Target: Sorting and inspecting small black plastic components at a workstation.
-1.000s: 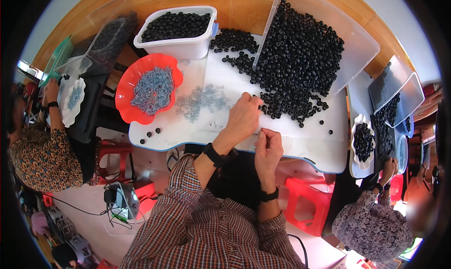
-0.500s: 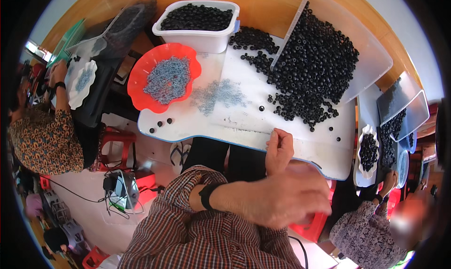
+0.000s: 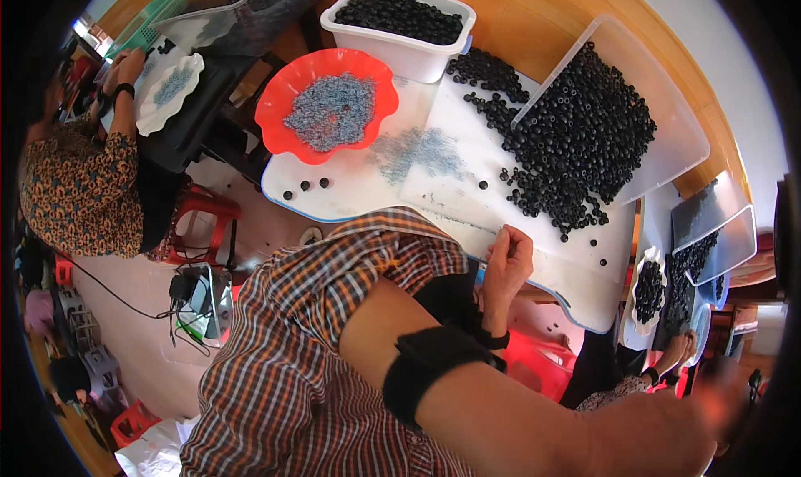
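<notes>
My left forearm, with a black wristband, crosses in front of my body toward the lower right. My left hand (image 3: pixel 651 431) is there, close to the camera, blurred and with its fingers hidden. At the table's front edge my right hand (image 3: pixel 509 264) is raised with its fingers curled together. Whatever they may hold is too small to make out. Beyond it, small black ring-like parts (image 3: pixel 584 127) spill in a big heap from a clear plastic bin (image 3: pixel 680 148) lying on its side. Tiny bluish-grey pieces (image 3: pixel 421 153) are scattered on the white tabletop (image 3: pixel 350 189).
A red scalloped dish (image 3: pixel 275 102) holds more bluish-grey pieces. Behind it stands a white tub (image 3: pixel 384 50) full of black parts. Single black parts (image 3: pixel 305 185) lie near the left edge. Co-workers sit at left and right, and a red stool (image 3: pixel 204 218) stands at left.
My left arm has swung further right and nearer the camera, its sleeve now covering part of the table edge. The right hand stays closed at the edge. The view has shifted slightly.
</notes>
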A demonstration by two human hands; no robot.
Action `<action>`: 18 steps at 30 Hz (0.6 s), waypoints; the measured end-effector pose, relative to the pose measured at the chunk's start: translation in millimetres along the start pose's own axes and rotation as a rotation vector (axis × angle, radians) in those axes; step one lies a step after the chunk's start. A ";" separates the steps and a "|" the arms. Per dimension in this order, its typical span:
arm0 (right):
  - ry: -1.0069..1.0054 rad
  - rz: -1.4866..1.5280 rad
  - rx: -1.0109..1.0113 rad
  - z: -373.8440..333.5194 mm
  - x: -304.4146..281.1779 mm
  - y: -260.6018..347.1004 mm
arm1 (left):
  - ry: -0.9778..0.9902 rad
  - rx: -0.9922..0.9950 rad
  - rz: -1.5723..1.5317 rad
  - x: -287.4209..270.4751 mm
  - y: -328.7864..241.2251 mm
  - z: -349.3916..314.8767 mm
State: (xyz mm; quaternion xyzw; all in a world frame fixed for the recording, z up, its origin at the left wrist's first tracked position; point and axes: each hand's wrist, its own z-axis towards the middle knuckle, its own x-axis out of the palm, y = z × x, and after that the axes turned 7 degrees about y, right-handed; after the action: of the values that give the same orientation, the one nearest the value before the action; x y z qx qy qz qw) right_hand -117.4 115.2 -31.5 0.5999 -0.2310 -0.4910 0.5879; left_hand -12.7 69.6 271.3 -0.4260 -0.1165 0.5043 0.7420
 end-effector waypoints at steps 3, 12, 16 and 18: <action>0.022 0.006 0.004 -0.4 6.1 -7.8 | 0.011 -0.036 -0.024 -8.5 12.5 -4.0; 0.007 0.014 -0.027 -2.3 1.5 -7.4 | -0.118 0.003 -0.196 -3.1 4.7 -31.0; -0.010 -0.014 -0.040 -0.6 3.0 -8.0 | -0.167 0.011 -0.273 -6.0 4.9 -48.9; -0.025 -0.019 -0.059 0.3 3.7 -8.5 | -0.188 0.014 -0.312 -7.0 5.9 -56.2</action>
State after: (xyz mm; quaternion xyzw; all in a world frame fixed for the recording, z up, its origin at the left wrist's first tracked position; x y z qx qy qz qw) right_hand -118.7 113.6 -40.5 0.5783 -0.2181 -0.5107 0.5976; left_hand 14.1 35.4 234.4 -0.3488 -0.2466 0.4212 0.8001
